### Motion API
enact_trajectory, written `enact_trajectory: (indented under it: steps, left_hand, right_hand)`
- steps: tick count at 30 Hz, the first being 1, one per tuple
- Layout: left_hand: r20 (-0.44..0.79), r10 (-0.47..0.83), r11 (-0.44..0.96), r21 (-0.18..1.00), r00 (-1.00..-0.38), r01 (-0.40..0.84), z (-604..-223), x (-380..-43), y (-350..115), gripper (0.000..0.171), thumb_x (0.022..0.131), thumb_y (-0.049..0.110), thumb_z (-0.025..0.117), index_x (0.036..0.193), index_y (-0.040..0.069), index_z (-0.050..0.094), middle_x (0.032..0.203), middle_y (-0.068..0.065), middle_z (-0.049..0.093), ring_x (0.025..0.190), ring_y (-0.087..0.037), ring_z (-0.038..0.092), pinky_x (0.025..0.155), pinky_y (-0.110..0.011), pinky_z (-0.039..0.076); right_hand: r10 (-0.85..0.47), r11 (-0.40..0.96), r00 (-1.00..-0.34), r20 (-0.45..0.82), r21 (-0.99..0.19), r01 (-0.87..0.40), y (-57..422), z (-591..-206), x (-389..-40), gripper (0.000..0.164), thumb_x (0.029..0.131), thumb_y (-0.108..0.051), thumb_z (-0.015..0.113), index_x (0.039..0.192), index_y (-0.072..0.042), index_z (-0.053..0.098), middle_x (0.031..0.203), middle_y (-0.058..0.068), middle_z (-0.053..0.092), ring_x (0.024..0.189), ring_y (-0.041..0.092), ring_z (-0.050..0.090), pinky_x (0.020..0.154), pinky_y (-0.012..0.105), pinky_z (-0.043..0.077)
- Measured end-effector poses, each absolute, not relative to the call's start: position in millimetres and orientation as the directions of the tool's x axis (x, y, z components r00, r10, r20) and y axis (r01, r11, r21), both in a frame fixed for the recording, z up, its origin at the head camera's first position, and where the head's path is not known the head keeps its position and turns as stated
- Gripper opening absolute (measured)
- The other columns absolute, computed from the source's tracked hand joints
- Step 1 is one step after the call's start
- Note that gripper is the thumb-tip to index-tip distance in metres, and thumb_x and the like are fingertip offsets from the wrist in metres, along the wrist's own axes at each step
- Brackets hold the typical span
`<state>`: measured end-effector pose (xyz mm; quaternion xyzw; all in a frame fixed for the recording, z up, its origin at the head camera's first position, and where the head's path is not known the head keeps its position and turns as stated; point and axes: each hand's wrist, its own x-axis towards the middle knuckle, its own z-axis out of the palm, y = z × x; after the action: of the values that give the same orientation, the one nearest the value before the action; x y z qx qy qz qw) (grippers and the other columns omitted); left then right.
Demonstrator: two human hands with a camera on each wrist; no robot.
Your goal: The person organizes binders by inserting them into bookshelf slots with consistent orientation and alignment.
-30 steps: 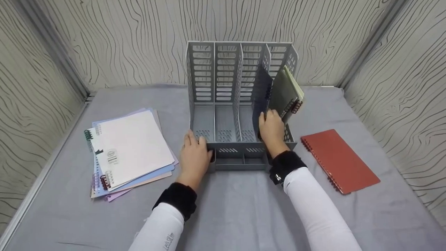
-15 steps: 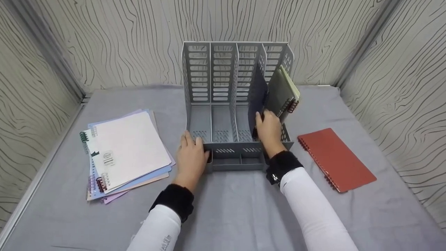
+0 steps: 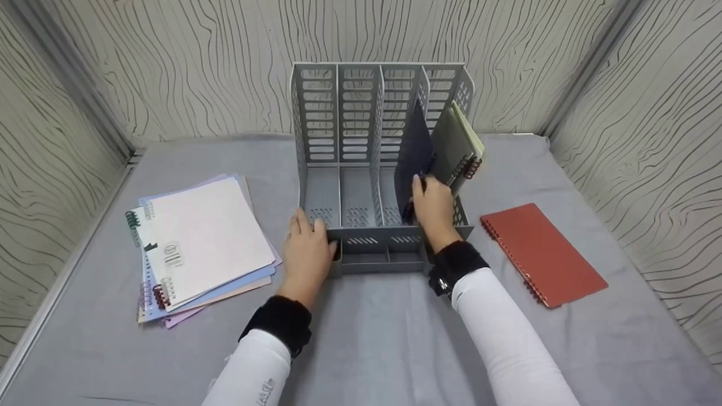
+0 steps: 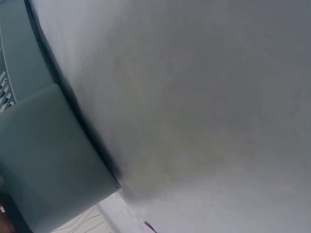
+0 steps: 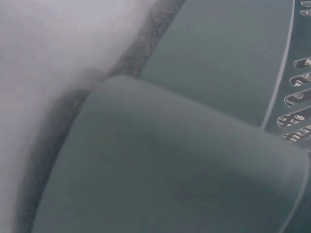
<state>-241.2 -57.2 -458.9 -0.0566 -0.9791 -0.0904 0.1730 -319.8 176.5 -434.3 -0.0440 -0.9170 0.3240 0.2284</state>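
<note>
A grey file organizer with upright dividers stands mid-table in the head view, a low front tray attached. My right hand pinches the ring-bound edge of a navy notebook, thumb on its left face. The notebook stands upright in the third slot from the left, bowing leftward. My left hand grips the organizer's front left corner, its thumb tucked inside the tray end. Green ring-bound notebooks lean in the rightmost slot. Both wrist views show mainly the organizer's outer front wall and rounded tray end.
At the left, a stack of ring-bound notebooks, white on top, lies fanned on the grey cloth. A red ring-bound notebook lies flat at the right. Patterned panels close off the back and sides.
The navy notebook has bowed a little further left inside the organizer, with the right hand keeping hold of its edge. The left hand stays at the corner. The head view has shifted slightly.
</note>
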Motion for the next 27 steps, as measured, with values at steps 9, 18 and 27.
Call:
enact_trajectory:
  steps: [9,18,27]
  left_hand:
    - [0.37,0.073,0.974,0.174,-0.926,0.147,-458.6,-241.1,-58.3,0.045,0.083,0.037,0.069,0.098,-0.001,0.052,0.134,-0.034,0.039,0.121,-0.042,0.042,0.083,-0.044,0.048]
    - [0.322,0.085,0.972,0.181,-0.943,0.15,-461.4,-241.5,-52.0,0.046,0.084,0.039,0.066,0.102,-0.001,0.052,0.136,-0.034,0.036,0.122,-0.043,0.041,0.088,-0.045,0.046]
    - [0.352,0.077,0.981,0.141,-0.933,0.134,-456.8,-240.4,-55.7,0.046,0.083,0.039,0.068,0.099,-0.001,0.051,0.135,-0.034,0.038,0.121,-0.041,0.042,0.087,-0.042,0.047]
  right_hand:
    - [0.232,0.799,-0.897,0.375,-0.6,-0.044,176.4,-432.9,-320.2,0.036,0.097,-0.033,0.047,0.088,-0.001,0.06,0.075,0.013,0.065,0.07,0.031,0.063,0.064,0.046,0.048]
    - [0.216,0.8,-0.924,0.315,-0.6,-0.018,185.6,-432.9,-315.9,0.039,0.093,-0.036,0.055,0.103,0.001,0.062,0.096,0.019,0.066,0.088,0.035,0.062,0.074,0.048,0.047]
    - [0.168,0.735,-0.947,0.275,-0.675,-0.066,186.0,-423.9,-301.1,0.035,0.093,-0.027,0.057,0.113,0.002,0.061,0.096,0.016,0.067,0.083,0.028,0.063,0.073,0.042,0.049]
